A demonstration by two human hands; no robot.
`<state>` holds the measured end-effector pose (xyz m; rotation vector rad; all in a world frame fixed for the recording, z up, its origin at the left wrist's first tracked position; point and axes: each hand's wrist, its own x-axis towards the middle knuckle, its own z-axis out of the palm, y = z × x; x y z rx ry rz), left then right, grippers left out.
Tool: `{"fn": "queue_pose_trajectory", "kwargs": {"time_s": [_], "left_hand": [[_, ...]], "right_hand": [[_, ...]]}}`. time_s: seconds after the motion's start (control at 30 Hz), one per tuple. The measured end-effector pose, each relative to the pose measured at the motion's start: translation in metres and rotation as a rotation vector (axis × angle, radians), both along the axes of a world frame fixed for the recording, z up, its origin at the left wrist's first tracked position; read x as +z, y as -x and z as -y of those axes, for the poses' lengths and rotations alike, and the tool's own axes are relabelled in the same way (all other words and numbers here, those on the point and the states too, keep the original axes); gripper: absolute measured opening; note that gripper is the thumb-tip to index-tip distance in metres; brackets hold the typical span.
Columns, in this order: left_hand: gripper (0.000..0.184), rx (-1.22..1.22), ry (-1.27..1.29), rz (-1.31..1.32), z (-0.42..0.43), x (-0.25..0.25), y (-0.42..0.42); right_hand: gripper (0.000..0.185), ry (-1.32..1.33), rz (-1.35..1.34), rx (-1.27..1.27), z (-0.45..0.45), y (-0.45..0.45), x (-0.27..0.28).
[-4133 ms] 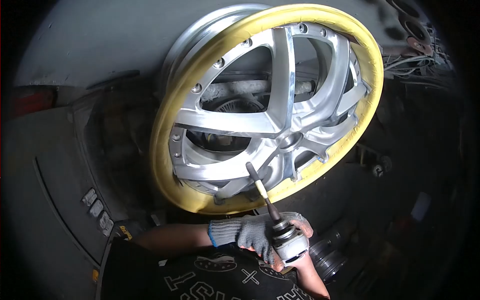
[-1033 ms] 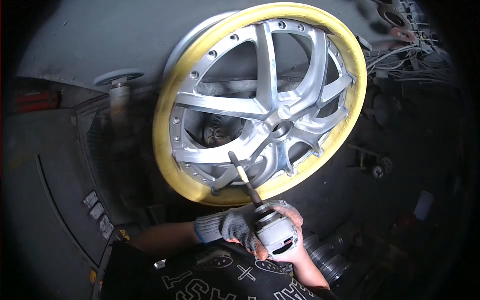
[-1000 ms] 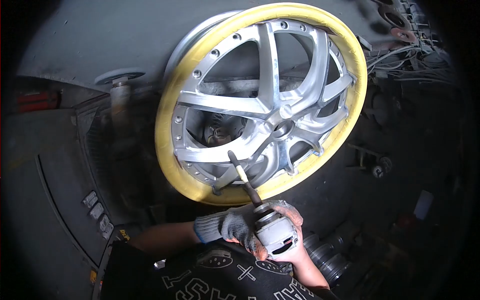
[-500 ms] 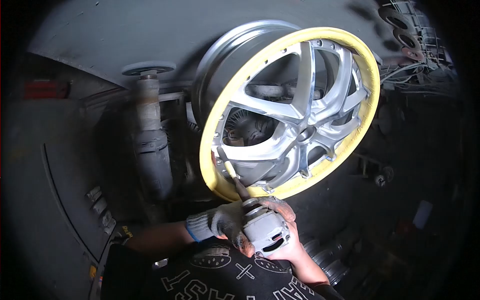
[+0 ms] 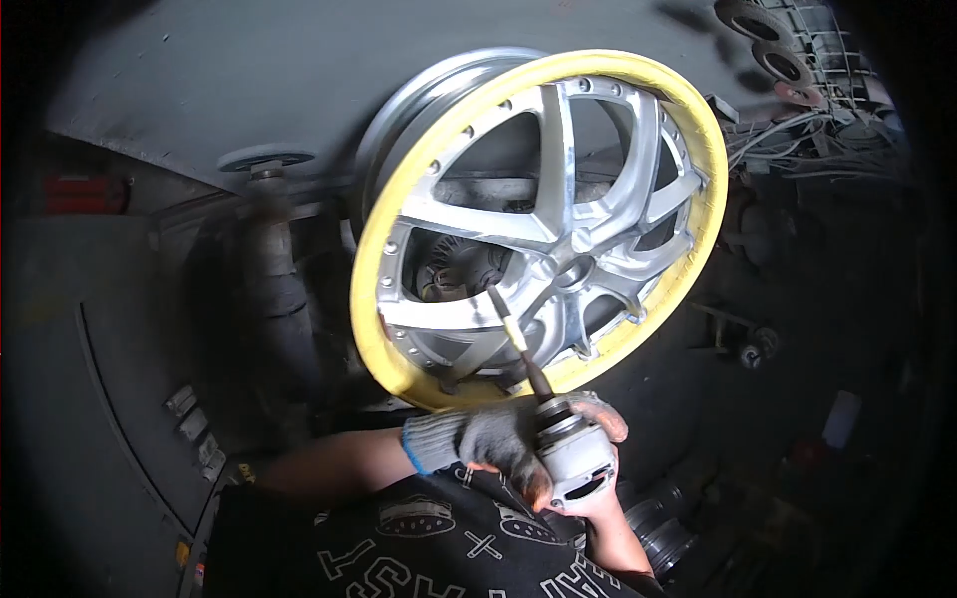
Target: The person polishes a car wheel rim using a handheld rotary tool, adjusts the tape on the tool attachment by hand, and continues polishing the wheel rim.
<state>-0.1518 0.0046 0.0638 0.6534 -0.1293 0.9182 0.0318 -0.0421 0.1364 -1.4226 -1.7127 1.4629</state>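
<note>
My left hand (image 5: 495,447), in a grey knit glove with a blue cuff and worn orange fingertips, wraps round a grey die grinder (image 5: 581,460) from the left. My right hand (image 5: 604,424) grips the same tool from the right, its fingers curled over the far side and partly hidden. A slim bit (image 5: 510,324) with a pale band points up and away from the grinder. Its tip overlaps a lower spoke of a silver alloy wheel (image 5: 469,224); contact cannot be made out. Yellow tape (image 5: 371,299) covers the tilted wheel's front lip.
Behind the wheel on the left stands a machine with a round disc (image 5: 265,157) on top. Small tyre-like rings (image 5: 783,65) hang by a wire rack at upper right, above tangled cables (image 5: 797,140). Another wheel rim (image 5: 663,533) lies low, beside my right forearm.
The grinder and both hands have shifted right relative to the wheel. The bit's tip has moved from the spoke's outer end by the yellow lip inward towards the hub.
</note>
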Motion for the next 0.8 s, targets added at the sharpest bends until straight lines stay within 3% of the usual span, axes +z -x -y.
{"fn": "queue_pose_trajectory", "kwargs": {"time_s": [0.1,0.2,0.23,0.3,0.37,0.43,0.6,0.67,0.73,0.8], "left_hand": [[0.117,-0.237,0.277,0.164,-0.012,0.003,-0.023],[0.109,-0.322,0.463,0.199,-0.02,0.002,-0.038],[0.099,-0.235,0.459,0.203,-0.02,-0.004,-0.049],[0.095,-0.204,0.443,0.144,-0.025,-0.005,-0.053],[0.088,-0.151,0.429,0.12,-0.025,-0.01,-0.062],[0.089,-0.142,0.438,0.106,-0.024,-0.012,-0.065],[0.093,-0.106,0.45,0.068,-0.019,-0.008,-0.061],[0.096,-0.103,0.478,0.088,-0.011,-0.011,-0.063],[0.083,-0.073,0.477,0.104,-0.001,-0.011,-0.064],[0.086,-0.082,0.484,0.117,0.005,-0.01,-0.06]], "right_hand": [[0.08,0.1,0.046,-0.073,-0.009,-0.02,0.009],[0.065,0.248,0.133,-0.133,-0.011,-0.043,-0.003],[0.064,0.255,0.146,-0.13,-0.02,-0.04,-0.001],[0.06,0.062,0.206,-0.018,-0.035,-0.033,0.005],[0.06,0.146,0.185,-0.062,-0.027,-0.052,-0.009],[0.06,0.229,0.164,-0.104,-0.027,-0.061,-0.014],[0.068,0.119,0.161,0.067,-0.038,-0.069,-0.016],[0.074,0.107,0.096,0.027,-0.04,-0.061,-0.014],[0.076,0.083,0.072,0.088,-0.041,-0.055,-0.011],[0.075,0.101,0.082,0.109,-0.037,-0.054,-0.008]]}}
